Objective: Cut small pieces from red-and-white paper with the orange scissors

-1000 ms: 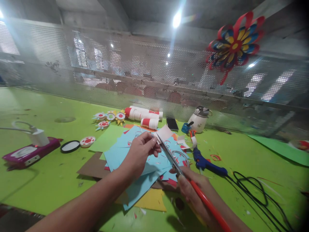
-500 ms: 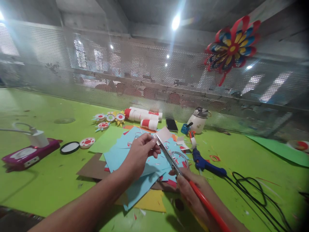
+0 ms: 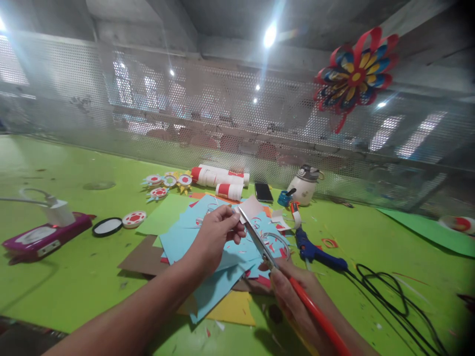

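Note:
My left hand (image 3: pixel 217 235) is closed in a pinch at the near-left edge of a small pale pink piece of paper (image 3: pixel 252 206). In my right hand (image 3: pixel 287 291) is a pair of scissors (image 3: pixel 260 241) with red handles, its fingers wrapped round them. The blades point up and left, their tips at the paper close beside my left fingertips. Whether the blades are fully together I cannot tell. Beneath both hands lies a pile of light blue paper sheets (image 3: pixel 183 240), strewn with small red and white scraps.
A blue glue gun (image 3: pixel 319 256) with a looped black cord lies right. Behind are paper cups (image 3: pixel 229 191), a phone (image 3: pixel 263 192), a blue pot (image 3: pixel 285 198) and a bottle (image 3: pixel 305 188). Left are a purple power strip (image 3: pixel 44 240), a black ring (image 3: pixel 107 227) and several sun-like paper decorations (image 3: pixel 184 181).
Both hands and the scissors stay almost in place, with only a very slight shift left. The view has moved a little.

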